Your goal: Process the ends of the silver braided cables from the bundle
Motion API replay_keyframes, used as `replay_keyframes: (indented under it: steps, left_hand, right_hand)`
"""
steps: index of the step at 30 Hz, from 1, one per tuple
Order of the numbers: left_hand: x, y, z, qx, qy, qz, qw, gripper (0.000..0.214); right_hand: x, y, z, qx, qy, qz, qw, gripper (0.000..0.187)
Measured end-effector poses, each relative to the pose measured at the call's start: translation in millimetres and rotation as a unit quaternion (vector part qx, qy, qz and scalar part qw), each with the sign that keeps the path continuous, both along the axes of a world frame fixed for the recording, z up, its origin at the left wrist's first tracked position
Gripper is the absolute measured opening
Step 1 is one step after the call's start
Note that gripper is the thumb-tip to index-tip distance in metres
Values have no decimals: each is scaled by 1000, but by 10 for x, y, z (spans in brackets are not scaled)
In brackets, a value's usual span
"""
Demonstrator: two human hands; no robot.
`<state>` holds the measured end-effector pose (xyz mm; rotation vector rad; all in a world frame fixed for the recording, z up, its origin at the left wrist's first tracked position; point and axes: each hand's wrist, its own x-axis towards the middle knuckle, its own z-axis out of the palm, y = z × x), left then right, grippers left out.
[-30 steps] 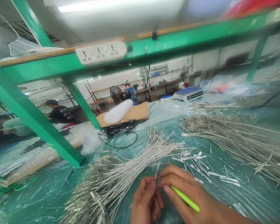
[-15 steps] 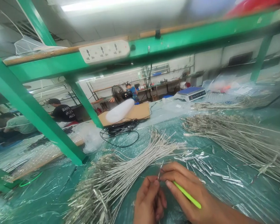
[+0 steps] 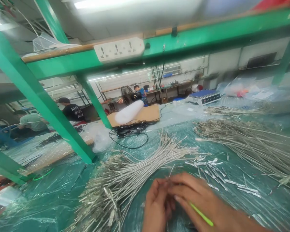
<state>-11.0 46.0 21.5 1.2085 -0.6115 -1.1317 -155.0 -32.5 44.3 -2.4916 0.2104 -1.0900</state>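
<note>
Both the left hand and the right hand are closed, meeting at the fingertips: the left pinches a thin silvery strand, its tip poking up between them, while the right grips a lime-green stick-like tool; whether the right also holds the strand, I cannot tell. Just left, a fanned cable bundle lies on green plastic sheeting, with foil strips off to the right
</note>
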Motion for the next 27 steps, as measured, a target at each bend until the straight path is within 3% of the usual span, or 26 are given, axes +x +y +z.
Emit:
replay_keyframes:
  steps: [2,4,6,9,11,16,27]
  left_hand:
    - [6,1,-10,5,-5,8,1000,29]
    - [13,0,-26,12,-16,9,1000,30]
    - [25,-8,-46,18,-17,11,1000,33]
    - [47,-27,-46,16,6,21,1000,36]
    - [56,-32,-11,4,21,29,999,37]
    - [43,-6,102,-19,32,34,999,29]
    - [2,10,95,-9,48,-6,999,26]
  right_hand:
    - [-20,-68,5,4,-11,-25,1000,29]
    - [-39,-143,-17,26,-96,-131,986,27]
    - [-50,-161,-39,25,-127,-170,977,28]
    - [-35,-56,-37,-28,-65,-68,995,32]
    - [-16,16,-24,5,-59,-44,997,32]
    - [-29,-5,-1,74,-62,-41,995,28]
    - [-2,2,23,94,-61,-23,993,31]
